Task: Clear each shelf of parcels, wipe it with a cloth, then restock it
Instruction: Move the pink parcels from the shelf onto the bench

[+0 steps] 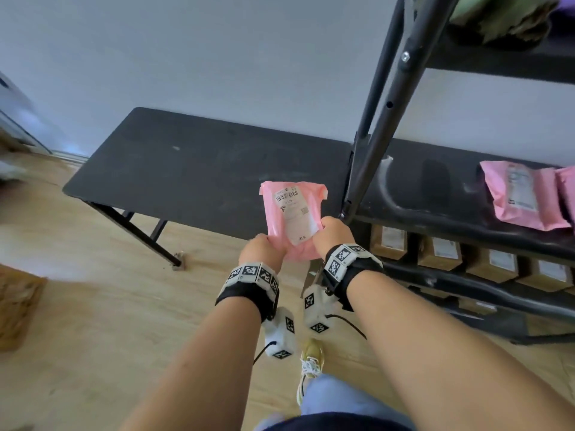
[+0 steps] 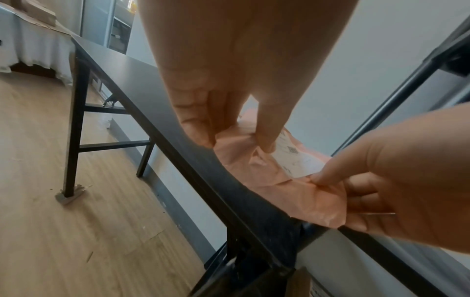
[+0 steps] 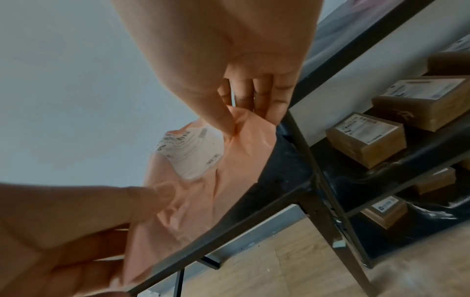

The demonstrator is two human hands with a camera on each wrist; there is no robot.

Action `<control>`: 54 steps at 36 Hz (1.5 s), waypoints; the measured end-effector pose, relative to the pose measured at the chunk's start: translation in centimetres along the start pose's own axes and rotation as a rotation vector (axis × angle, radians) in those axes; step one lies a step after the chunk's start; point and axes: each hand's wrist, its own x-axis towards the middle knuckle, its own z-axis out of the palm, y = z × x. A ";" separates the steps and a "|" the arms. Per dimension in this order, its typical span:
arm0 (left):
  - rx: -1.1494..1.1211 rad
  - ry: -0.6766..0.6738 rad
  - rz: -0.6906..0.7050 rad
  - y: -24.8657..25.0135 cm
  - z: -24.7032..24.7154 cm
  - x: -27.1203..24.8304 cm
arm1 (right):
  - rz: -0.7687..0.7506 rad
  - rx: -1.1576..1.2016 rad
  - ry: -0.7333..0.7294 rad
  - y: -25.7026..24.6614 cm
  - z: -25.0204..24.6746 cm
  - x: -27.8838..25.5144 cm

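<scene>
A pink plastic parcel with a white shipping label hangs just above the near edge of the black table, beside the rack's left post. Both hands hold it by its near end. My left hand pinches the left corner; in the left wrist view, thumb and fingers crumple the pink film. My right hand pinches the right corner, the thumb pressing on the pink parcel. More pink parcels lie on the rack's middle shelf.
The black metal rack's slanted posts stand just to the right of my hands. Several brown boxes line the lower shelf, also in the right wrist view. A green parcel sits on the top shelf. A cardboard box lies on the wooden floor at left.
</scene>
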 end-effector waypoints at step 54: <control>0.238 -0.173 0.350 7.8 -4.5 21.7 | 0.368 0.078 0.174 -8.1 1.8 14.5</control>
